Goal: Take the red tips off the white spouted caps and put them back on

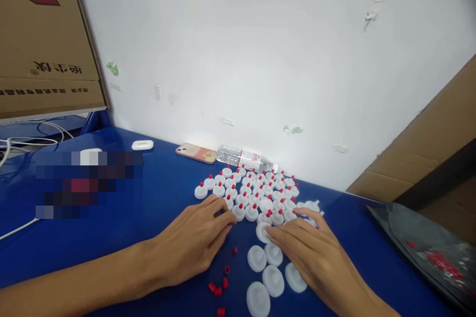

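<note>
My left hand [197, 245] lies palm down on the blue table [148, 218], fingers stretched toward a cluster of white discs with red caps [249, 190]. My right hand [312, 252] also rests flat, its fingertips touching a plain white disc [263, 232] at the cluster's near edge. Several uncapped white discs [273, 277] lie just below my right hand. Loose red caps [223, 285] are scattered between my wrists. Neither hand holds anything.
A water bottle [245, 158] lies on its side by the white wall, next to a phone [196, 153] and a white earbud case [142, 145]. Cardboard boxes stand at left [40, 34] and right [427, 148]. A dark plastic bag [427, 247] with parts sits at right. White cables [22, 141] run at left.
</note>
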Demonstrator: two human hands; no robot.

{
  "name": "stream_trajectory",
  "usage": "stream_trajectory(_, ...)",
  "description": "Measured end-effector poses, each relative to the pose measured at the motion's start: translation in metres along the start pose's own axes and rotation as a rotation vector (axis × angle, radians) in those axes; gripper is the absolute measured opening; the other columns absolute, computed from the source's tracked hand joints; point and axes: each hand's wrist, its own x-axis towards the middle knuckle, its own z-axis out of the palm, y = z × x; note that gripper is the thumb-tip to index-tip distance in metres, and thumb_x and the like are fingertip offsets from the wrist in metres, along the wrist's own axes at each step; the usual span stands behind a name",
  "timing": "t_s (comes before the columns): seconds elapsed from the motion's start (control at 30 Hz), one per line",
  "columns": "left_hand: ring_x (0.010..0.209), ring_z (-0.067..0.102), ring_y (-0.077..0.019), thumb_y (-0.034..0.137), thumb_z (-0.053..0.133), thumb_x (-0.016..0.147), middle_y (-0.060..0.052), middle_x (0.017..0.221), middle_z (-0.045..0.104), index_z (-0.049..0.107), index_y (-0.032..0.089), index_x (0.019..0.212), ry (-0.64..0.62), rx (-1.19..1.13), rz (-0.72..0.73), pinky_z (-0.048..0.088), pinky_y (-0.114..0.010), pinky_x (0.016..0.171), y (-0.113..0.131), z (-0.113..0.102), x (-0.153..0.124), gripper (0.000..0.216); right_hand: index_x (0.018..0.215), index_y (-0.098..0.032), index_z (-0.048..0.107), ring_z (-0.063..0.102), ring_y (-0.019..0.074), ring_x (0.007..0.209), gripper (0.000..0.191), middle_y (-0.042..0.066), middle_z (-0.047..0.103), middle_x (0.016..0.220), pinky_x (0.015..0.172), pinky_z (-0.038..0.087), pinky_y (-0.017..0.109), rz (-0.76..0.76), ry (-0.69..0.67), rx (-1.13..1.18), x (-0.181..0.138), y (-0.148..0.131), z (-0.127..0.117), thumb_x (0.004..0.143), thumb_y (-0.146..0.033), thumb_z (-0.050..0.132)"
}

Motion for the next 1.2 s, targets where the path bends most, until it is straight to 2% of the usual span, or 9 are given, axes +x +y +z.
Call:
stream_trajectory(0.17, 0.097, 0.055, -0.0209, 0.015, 0.041, 0.101, -0.005, 0.106, 0.058, 0.06, 0.021, 0.108, -0.01, -0.006, -0.004, 0.047, -0.032, 0.078, 0.0, -0.001, 0.001, 0.021, 0.123, -0.02, 0.064, 0.068, 0.014, 0.082, 0.031, 0.002, 0.075, 0.096, 0.103, 0.04, 0.042, 0.003, -0.051, 0.036, -0.002, 0.0, 0.001, 0.1, -0.012, 0.045)
stream_trajectory(0.4, 0.096, 0.054, -0.0214, 0.013, 0.041, 0.099, -0.006, 0.105, 0.058, 0.06, 0.021, 0.105, -0.017, -0.016, -0.001, 0.046, -0.033, 0.076, 0.002, -0.002, 0.0, 0.022, 0.126, -0.02, 0.063, 0.067, 0.0156, 0.084, 0.036, 0.003, 0.074, 0.097, 0.104, 0.04, 0.046, 0.017, -0.103, 0.055, -0.002, 0.0, 0.002, 0.099, -0.008, 0.043)
stream_trajectory(0.53, 0.097, 0.053, -0.0215, 0.012, 0.041, 0.099, -0.006, 0.105, 0.058, 0.06, 0.021, 0.105, -0.026, -0.018, -0.004, 0.045, -0.034, 0.076, 0.002, -0.002, 0.0, 0.022, 0.125, -0.02, 0.063, 0.067, 0.016, 0.083, 0.033, 0.003, 0.074, 0.094, 0.103, 0.04, 0.043, -0.006, -0.123, 0.038, 0.001, 0.001, -0.002, 0.1, -0.011, 0.043)
stream_trajectory(0.63, 0.099, 0.053, -0.0213, 0.013, 0.041, 0.099, -0.005, 0.106, 0.058, 0.06, 0.021, 0.106, -0.031, -0.033, -0.01, 0.046, -0.034, 0.077, 0.001, -0.002, 0.0, 0.022, 0.127, -0.02, 0.062, 0.067, 0.0155, 0.083, 0.032, 0.002, 0.074, 0.094, 0.102, 0.038, 0.041, 0.021, -0.098, 0.011, 0.002, 0.001, -0.006, 0.102, -0.014, 0.044)
stream_trajectory(0.83, 0.101, 0.052, -0.0209, 0.013, 0.041, 0.099, -0.005, 0.108, 0.057, 0.06, 0.022, 0.107, -0.028, -0.035, -0.024, 0.046, -0.034, 0.079, 0.001, -0.001, 0.0, 0.023, 0.122, -0.023, 0.063, 0.067, 0.0177, 0.087, 0.027, 0.002, 0.075, 0.1, 0.101, 0.035, 0.045, 0.202, 0.025, -0.153, 0.0, 0.014, -0.015, 0.1, -0.017, 0.049)
stream_trajectory(0.97, 0.099, 0.052, -0.0219, 0.014, 0.041, 0.099, -0.004, 0.104, 0.058, 0.06, 0.022, 0.104, -0.037, -0.012, -0.033, 0.044, -0.034, 0.076, 0.0, -0.001, 0.001, 0.021, 0.112, -0.023, 0.066, 0.069, 0.022, 0.09, 0.025, 0.003, 0.075, 0.099, 0.102, 0.034, 0.051, 0.32, -0.065, -0.263, -0.005, 0.026, -0.017, 0.104, -0.027, 0.042)
stream_trajectory(1.2, 0.096, 0.052, -0.0227, 0.013, 0.042, 0.099, -0.005, 0.099, 0.06, 0.06, 0.02, 0.099, -0.061, 0.034, -0.064, 0.043, -0.034, 0.075, 0.0, -0.001, 0.001, 0.019, 0.1, -0.025, 0.066, 0.07, 0.0213, 0.089, 0.034, 0.003, 0.074, 0.093, 0.105, 0.032, 0.053, 0.381, -0.246, -0.198, -0.011, 0.03, -0.012, 0.106, -0.033, 0.033)
